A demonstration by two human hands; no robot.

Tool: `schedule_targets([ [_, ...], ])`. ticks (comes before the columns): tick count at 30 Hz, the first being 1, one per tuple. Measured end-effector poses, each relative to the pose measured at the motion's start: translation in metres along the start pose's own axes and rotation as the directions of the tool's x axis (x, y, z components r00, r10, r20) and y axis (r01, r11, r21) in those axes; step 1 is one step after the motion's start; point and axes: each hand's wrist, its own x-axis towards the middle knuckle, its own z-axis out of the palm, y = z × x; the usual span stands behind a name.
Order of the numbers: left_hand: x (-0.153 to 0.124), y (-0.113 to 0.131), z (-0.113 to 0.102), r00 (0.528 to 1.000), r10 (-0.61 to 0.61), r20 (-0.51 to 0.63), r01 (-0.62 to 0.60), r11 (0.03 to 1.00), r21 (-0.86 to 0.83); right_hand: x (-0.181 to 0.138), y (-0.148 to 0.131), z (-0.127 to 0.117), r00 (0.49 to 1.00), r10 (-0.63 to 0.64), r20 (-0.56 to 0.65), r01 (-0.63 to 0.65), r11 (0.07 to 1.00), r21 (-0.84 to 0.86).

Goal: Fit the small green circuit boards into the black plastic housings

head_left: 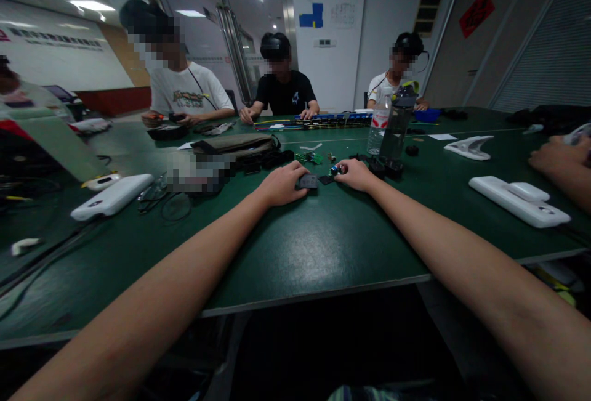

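My left hand (282,184) rests on the green table (305,247) with its fingers closed round a small dark grey box-shaped piece (308,181). To its right, my right hand (355,175) pinches a small part with blue and silver on it (335,170); its kind is too small to make out. Between the two hands lies a flat black piece (325,180). Just beyond them are several small green circuit boards (314,158) in a loose scatter. Dark objects (376,169) sit close to the right hand.
A clear bottle (377,130) and a dark bottle (398,127) stand beyond my right hand. White devices lie left (113,196) and right (519,202). A grey-brown pouch (235,145) lies further back. Several people sit around the table; a co-worker's hand (556,154) is at the right.
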Motion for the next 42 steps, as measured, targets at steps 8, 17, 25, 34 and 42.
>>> schedule_targets([
  [8,-0.0007,0.0032,-0.0024,1.000,-0.015,-0.012,0.016,1.000,0.026,-0.0006,-0.0009,-0.0015,1.000,-0.002,-0.025,0.002,1.000,-0.019],
  [17,-0.0008,0.0036,-0.0013,0.998,0.001,-0.057,-0.001,1.000,-0.001,-0.0007,-0.0004,-0.0018,0.998,-0.006,-0.064,0.007,1.000,0.003],
  [25,-0.0007,0.0034,-0.0019,0.997,0.003,-0.074,-0.003,1.000,-0.006,-0.0018,-0.0022,-0.0037,0.997,-0.022,-0.077,0.023,1.000,0.015],
  [34,-0.0005,0.0020,0.0000,0.997,0.003,-0.083,-0.002,1.000,0.001,-0.0020,-0.0018,-0.0036,0.996,-0.049,-0.080,0.049,0.999,-0.005],
  [42,0.0001,0.0041,-0.0019,0.997,-0.023,-0.075,0.023,1.000,0.004,-0.0021,-0.0007,-0.0032,0.995,-0.057,-0.081,0.058,0.998,0.014],
])
